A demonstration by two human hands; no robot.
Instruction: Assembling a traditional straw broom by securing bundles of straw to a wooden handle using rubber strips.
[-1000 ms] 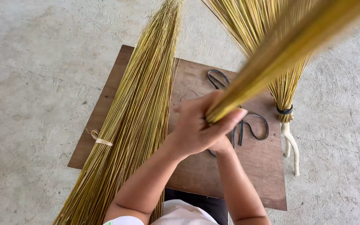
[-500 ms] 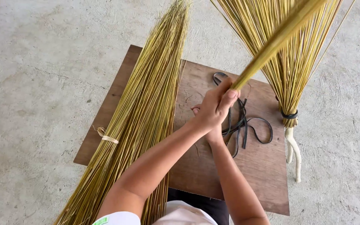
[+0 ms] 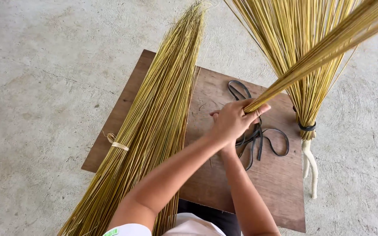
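Thin bundle of yellow-green sticks [image 3: 324, 50], butt end down near the black straps [image 3: 259, 135] on the brown board, slanting up-right out of frame, tips out of view.

Brown wooden desk [image 3: 281, 183], square, scuffed on top, standing on a grey concrete floor [image 3: 40, 87]. Large loose bundle of yellow-green sticks [image 3: 154, 126] lies across the desk's left side, its tips past the far edge, tied low down with a pale strip [image 3: 118, 145]. Off the desk's right edge I note a tied broom [image 3: 302, 65], bound with a dark band [image 3: 307, 127], white cord [image 3: 310, 168] trailing beneath it.
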